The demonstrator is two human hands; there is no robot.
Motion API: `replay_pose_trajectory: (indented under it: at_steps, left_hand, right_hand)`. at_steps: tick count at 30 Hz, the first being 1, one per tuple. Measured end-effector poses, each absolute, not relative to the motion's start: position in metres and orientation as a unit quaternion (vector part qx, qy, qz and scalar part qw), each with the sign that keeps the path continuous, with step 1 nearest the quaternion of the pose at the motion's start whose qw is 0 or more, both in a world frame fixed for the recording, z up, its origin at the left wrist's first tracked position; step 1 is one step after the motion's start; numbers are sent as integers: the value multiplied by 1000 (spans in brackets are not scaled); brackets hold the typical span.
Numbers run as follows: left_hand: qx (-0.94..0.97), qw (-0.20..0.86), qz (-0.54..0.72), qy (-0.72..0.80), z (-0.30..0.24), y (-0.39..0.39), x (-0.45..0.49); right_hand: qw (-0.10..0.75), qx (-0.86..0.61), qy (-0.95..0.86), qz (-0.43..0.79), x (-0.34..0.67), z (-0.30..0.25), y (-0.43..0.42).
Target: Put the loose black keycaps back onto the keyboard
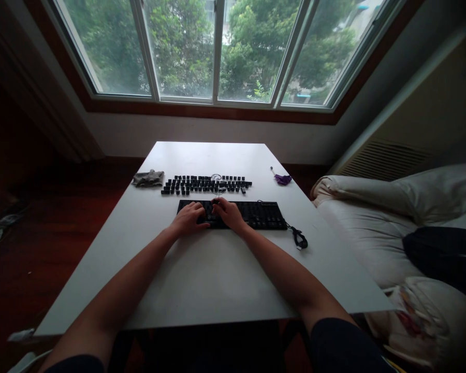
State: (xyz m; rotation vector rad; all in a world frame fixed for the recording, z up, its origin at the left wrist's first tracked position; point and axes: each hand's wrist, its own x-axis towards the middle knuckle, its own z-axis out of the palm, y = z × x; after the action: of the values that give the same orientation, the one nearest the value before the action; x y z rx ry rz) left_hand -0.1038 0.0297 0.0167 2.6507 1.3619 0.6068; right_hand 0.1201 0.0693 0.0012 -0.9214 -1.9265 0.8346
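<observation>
A black keyboard (256, 214) lies on the white table (217, 280). My left hand (189, 218) rests on its left part with the fingers curled down against it. My right hand (227, 213) sits beside it over the keyboard's middle, fingers bent and pinched together on something too small to name. Behind the keyboard, several loose black keycaps (205, 185) lie in rows, with a thin wire tool (216, 177) among them.
A grey cloth (148, 178) lies at the left of the keycaps. A small purple object (282, 179) sits at the right rear. The keyboard's coiled cable (300, 240) lies to its right. A bed with white bedding (373, 228) borders the table's right side. A window is beyond.
</observation>
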Motion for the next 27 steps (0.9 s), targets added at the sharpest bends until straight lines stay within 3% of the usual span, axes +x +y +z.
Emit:
replay_pose_trajectory:
  at_steps: [11, 27]
  left_hand:
    - [862, 53, 211, 458, 16, 22, -102]
    - [853, 34, 216, 473, 16, 17, -99]
  right_hand:
    - [371, -371, -784, 333, 121, 0, 69]
    - [327, -297, -872, 212, 118, 5, 57]
